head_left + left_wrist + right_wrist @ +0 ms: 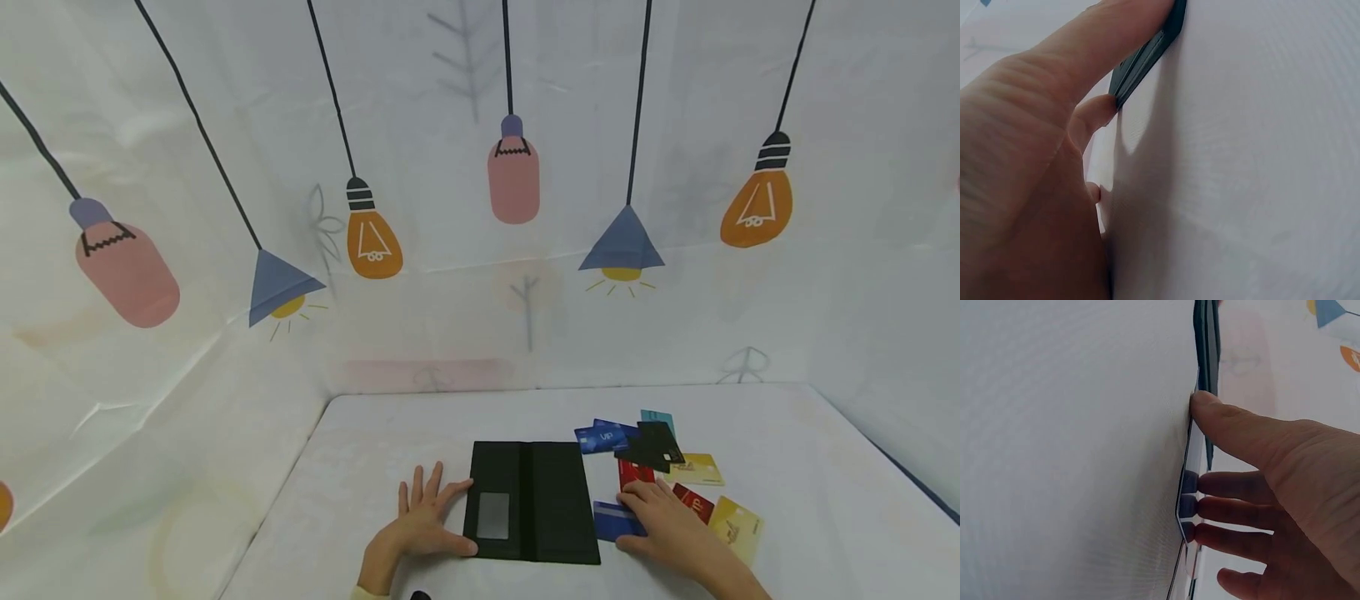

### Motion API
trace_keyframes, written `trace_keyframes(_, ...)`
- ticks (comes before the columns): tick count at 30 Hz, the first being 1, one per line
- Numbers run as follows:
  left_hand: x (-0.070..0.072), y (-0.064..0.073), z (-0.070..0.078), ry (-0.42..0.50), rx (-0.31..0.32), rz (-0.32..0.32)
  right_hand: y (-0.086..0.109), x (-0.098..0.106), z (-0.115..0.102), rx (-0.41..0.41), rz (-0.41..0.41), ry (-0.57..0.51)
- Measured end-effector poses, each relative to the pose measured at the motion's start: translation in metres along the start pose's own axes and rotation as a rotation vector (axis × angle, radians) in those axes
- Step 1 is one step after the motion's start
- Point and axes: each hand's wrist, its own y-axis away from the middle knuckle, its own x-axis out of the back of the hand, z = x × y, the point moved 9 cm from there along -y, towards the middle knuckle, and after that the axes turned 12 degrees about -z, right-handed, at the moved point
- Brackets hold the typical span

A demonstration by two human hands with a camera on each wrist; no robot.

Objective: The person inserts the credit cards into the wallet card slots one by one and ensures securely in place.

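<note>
A black bifold wallet (558,500) lies spread flat on the table, a clear window in its left half. At its left edge my left hand (420,525) rests with fingers spread, thumb and index tip touching the border. In the left wrist view, the thumb lies along the edge of the wallet (1141,65). To the right, my right hand (667,529) pinches a blue card (615,521) beside the wallet's right edge. In the right wrist view, the thumb is at one edge of the blue card (1192,450) and several fingertips are on its face.
Several cards lie loosely overlapped right of the wallet: a blue VIP card (600,439), black cards (648,450), a teal card (660,419), a red VIP card (693,502) and yellow cards (737,529). The white table (360,450) meets a sheet wall (450,325) printed with lamps.
</note>
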Motion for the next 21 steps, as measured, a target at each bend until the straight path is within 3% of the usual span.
trace_keyframes(11,-0.0005,0.0003,0.0023,-0.023,0.023,-0.004,0.0006,0.0009,0.0011,-0.026,0.003,-0.001)
trace_keyframes(21,0.0,0.0018,0.0032,-0.035,0.012,-0.003,-0.0008,0.0013,0.0076,-0.08,-0.05,-0.107)
